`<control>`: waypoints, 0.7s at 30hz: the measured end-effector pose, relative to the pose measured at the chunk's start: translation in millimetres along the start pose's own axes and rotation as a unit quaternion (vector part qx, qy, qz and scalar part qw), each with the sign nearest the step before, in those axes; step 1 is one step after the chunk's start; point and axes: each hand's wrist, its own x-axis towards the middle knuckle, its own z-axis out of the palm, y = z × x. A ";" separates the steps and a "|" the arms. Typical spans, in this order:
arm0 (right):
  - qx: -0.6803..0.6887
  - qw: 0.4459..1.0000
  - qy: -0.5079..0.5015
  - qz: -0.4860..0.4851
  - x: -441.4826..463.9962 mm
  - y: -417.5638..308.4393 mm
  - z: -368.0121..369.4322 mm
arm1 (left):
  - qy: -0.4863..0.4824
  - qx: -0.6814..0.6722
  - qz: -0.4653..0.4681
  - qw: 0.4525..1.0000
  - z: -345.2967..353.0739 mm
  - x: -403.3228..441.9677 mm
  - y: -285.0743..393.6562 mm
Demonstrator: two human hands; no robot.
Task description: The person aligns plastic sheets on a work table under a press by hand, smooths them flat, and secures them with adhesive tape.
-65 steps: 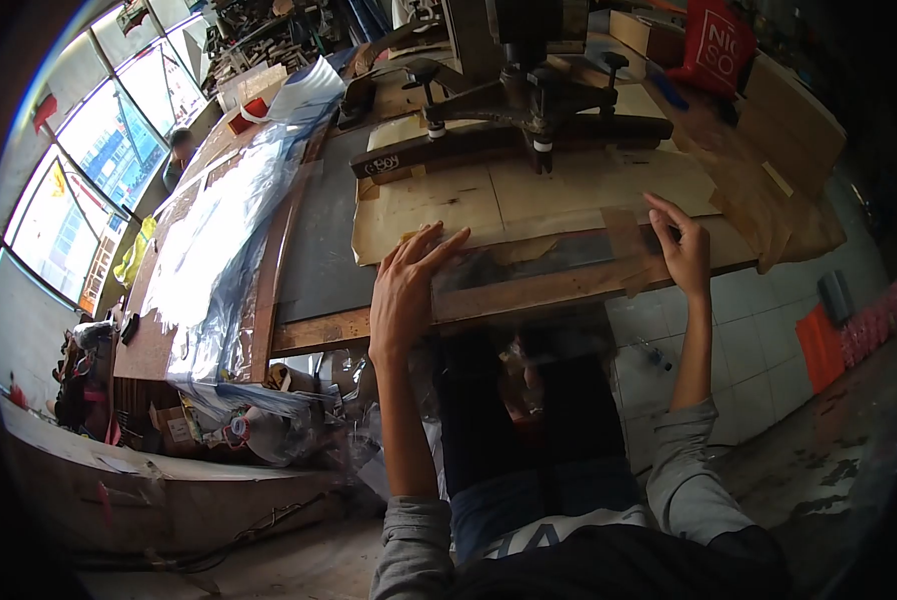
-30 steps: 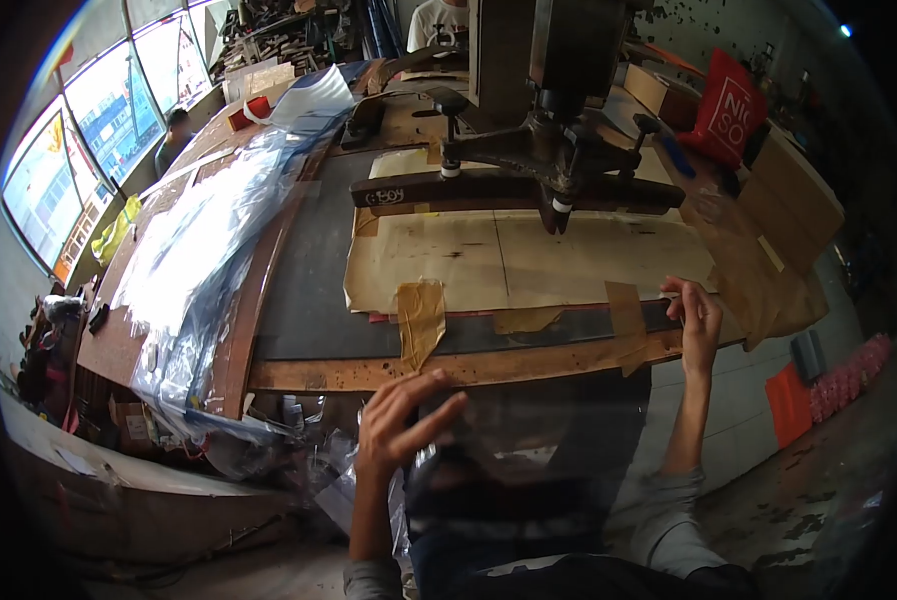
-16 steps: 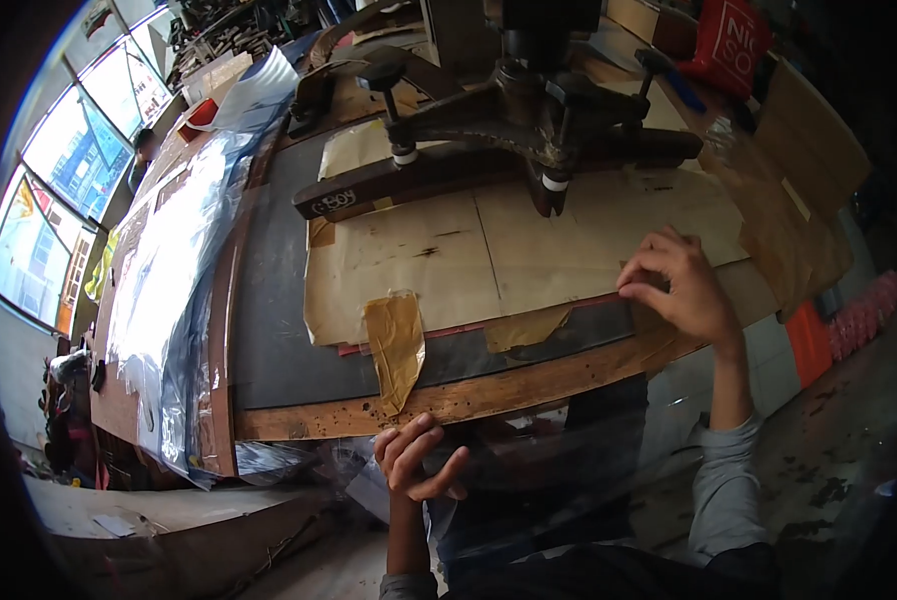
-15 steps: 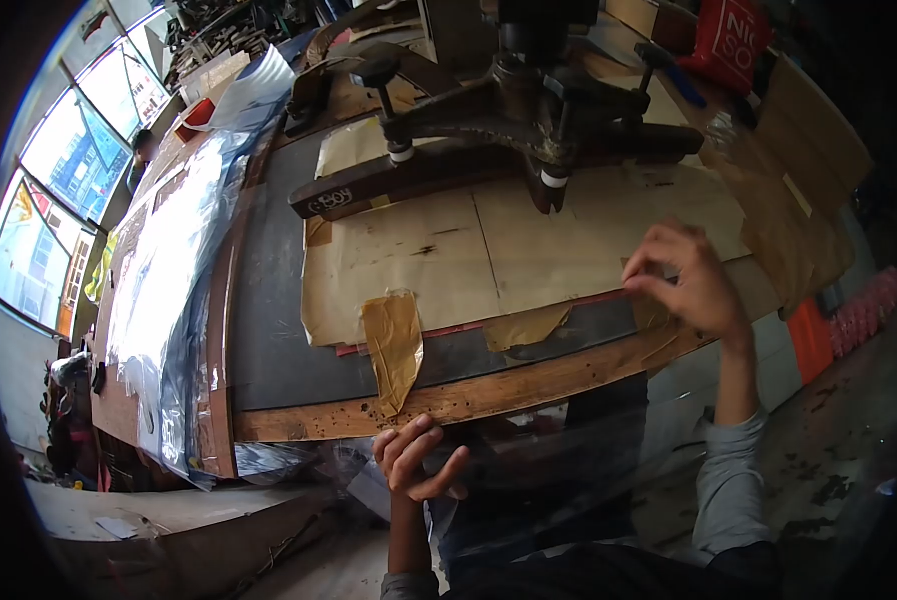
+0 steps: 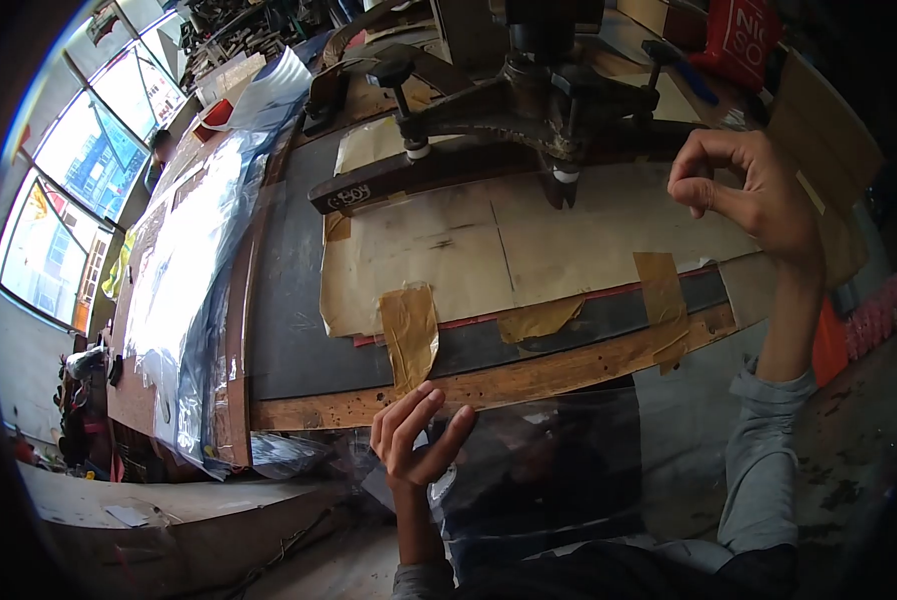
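Observation:
My left hand (image 5: 414,438) is at the front wooden edge (image 5: 529,378) of the table, fingers stretched and thumb apart, just below a strip of brown tape (image 5: 410,335). Clear plastic film (image 5: 559,450) hangs in front of the edge near it. Raised over the right end of a cream board (image 5: 419,255), my right hand (image 5: 754,190) has its fingers curled toward the thumb in a pinch; whatever it may hold cannot be made out. A second brown tape strip (image 5: 661,305) runs from the board over the wooden edge.
A black metal press frame (image 5: 529,125) with a dark bar (image 5: 389,180) stands across the board. Shiny clear plastic sheets (image 5: 194,250) lie on the left. A red bag (image 5: 739,45) and cardboard (image 5: 819,130) are at the right. A person (image 5: 159,150) is near the windows.
My right hand has moved up and to the right, off the second tape strip, which now shows fully. The left hand's fingers are straighter, at nearly the same place.

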 end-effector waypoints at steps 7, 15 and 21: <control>0.022 1.000 -0.008 -0.014 -0.9 -1.4 11.5 | -0.003 -0.013 -0.046 0.999 -14.6 -12.0 -1.5; 0.028 0.999 -0.027 -0.006 1.9 -8.0 18.0 | -0.001 0.013 -0.010 1.000 -24.1 -16.7 -2.9; -0.005 0.999 -0.040 -0.011 8.6 10.9 18.4 | 0.009 0.018 -0.099 0.995 -25.7 -14.5 -3.5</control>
